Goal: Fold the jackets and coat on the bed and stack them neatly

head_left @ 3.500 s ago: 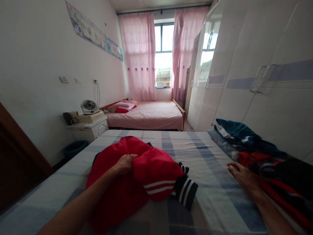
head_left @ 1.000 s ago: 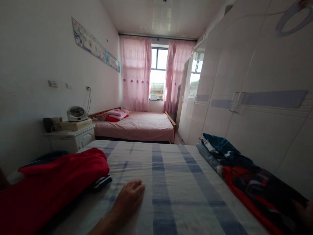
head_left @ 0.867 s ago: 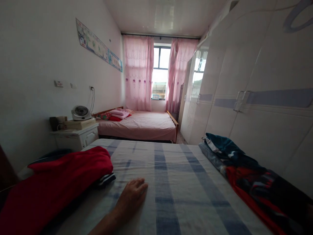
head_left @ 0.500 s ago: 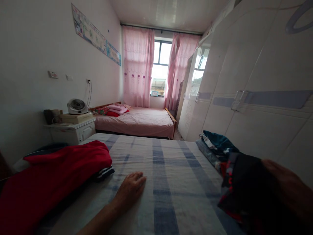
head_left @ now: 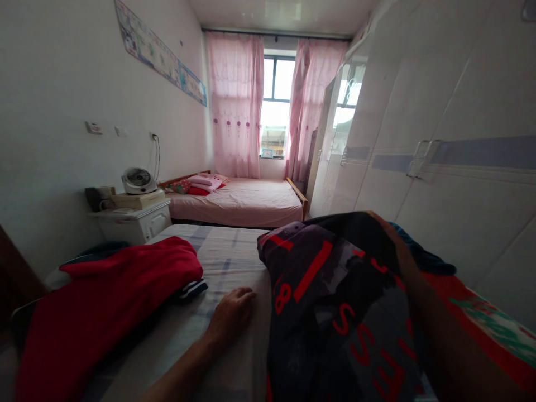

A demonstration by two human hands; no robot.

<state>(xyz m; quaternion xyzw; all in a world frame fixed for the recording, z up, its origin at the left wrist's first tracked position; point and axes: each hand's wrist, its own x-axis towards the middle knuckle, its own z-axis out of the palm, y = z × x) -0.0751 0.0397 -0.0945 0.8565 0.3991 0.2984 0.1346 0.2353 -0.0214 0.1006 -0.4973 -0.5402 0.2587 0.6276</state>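
On the striped bed sheet (head_left: 209, 251), my left hand (head_left: 233, 311) lies palm down with its fingers loosely stretched and nothing in them. To its right, a black and grey garment (head_left: 335, 301) with red letters and numbers is held up over the bed. My right hand (head_left: 391, 237) grips its upper right edge; the fingers are mostly hidden by the cloth. Left of my left hand lies a red garment (head_left: 138, 279), with a dark striped cuff (head_left: 195, 290) at its side. Whether the black item is a shirt or something else, I cannot tell.
Beyond my right arm lie dark teal clothing (head_left: 425, 251) and a red, green and white cloth (head_left: 481, 324). A white wardrobe (head_left: 452, 212) lines the right side. A nightstand (head_left: 138, 223) with a fan (head_left: 139, 180) and a pink-covered bed (head_left: 251, 201) stand farther back.
My right hand has brought the black garment from the right edge leftward over the bed, spreading it so its red print shows. My left hand stays on the sheet.
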